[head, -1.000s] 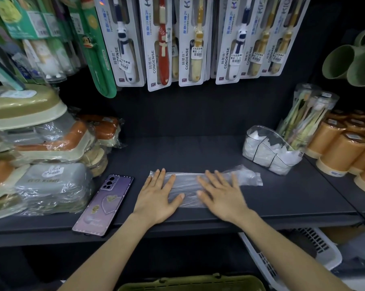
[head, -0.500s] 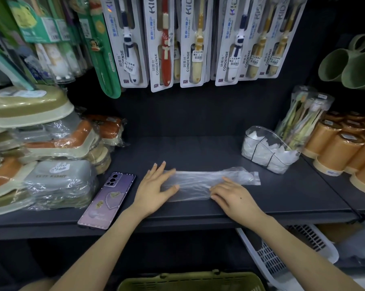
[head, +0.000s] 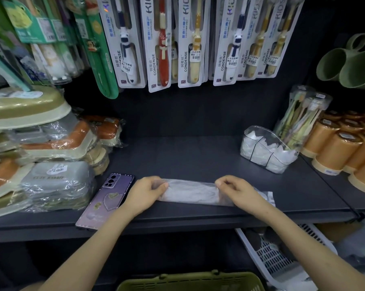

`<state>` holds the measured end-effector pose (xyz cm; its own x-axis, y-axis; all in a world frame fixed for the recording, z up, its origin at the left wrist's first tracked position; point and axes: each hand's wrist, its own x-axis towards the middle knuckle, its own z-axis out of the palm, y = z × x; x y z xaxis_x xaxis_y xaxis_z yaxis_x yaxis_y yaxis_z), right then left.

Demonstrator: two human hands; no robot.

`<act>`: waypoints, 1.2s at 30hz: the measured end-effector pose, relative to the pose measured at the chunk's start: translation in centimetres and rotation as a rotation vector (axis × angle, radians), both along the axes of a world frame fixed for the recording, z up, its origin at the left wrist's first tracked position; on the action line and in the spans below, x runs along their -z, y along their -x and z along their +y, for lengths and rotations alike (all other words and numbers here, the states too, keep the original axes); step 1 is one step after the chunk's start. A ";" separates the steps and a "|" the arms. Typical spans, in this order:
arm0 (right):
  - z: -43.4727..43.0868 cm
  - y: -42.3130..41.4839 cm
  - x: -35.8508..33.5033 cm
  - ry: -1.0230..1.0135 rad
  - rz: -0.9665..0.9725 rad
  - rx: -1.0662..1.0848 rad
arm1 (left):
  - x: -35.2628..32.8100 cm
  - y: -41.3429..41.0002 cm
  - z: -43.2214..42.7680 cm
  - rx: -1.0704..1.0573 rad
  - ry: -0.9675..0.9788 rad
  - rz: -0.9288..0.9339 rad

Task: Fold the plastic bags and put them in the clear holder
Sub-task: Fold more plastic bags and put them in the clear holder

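Translucent plastic bag (head: 190,193), folded into a long narrow strip, lies flat along the front of the dark grey shelf (head: 188,156). Left hand (head: 143,194) grips the strip's left end, fingers curled over the far edge with the thumb under. Right hand (head: 240,192) pinches the far edge further right between thumb and fingers; a short tail of the bag sticks out past that hand to the right. Clear plastic holder (head: 259,130) sits back-right on the same shelf, well apart from the bag, and already has white folded bags inside its divided sections. Shelf between strip and holder is bare. Purple phone (head: 106,200) lies camera-side up just beside the left hand, its near corner overhanging the shelf edge. Stack of shrink-wrapped soap boxes (head: 51,181) fills the left side. Clear tube of toothbrushes (head: 299,120) stands right behind the holder, touching or nearly so; can't tell which. Rows of orange cups (head: 335,148) beside it to the right. Carded kids' toothbrush packs (head: 190,43) hang above the back wall, green mugs (head: 349,64) top right. Below the shelf: white slotted basket (head: 278,259) and olive-green basket (head: 190,280).
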<state>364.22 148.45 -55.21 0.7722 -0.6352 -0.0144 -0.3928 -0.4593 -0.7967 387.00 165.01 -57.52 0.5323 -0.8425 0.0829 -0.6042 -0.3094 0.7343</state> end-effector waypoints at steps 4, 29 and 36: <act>0.2 -0.6 0.0 0.080 0.086 0.136 | 0.1 0.0 -0.7 -0.044 -0.084 0.005; 0.0 -0.7 -1.4 0.279 0.089 0.187 | 1.0 7.1 -3.0 0.029 -0.533 -0.540; 3.4 -2.2 2.7 0.735 0.452 -0.233 | 1.3 7.0 -3.0 0.046 -0.546 -0.533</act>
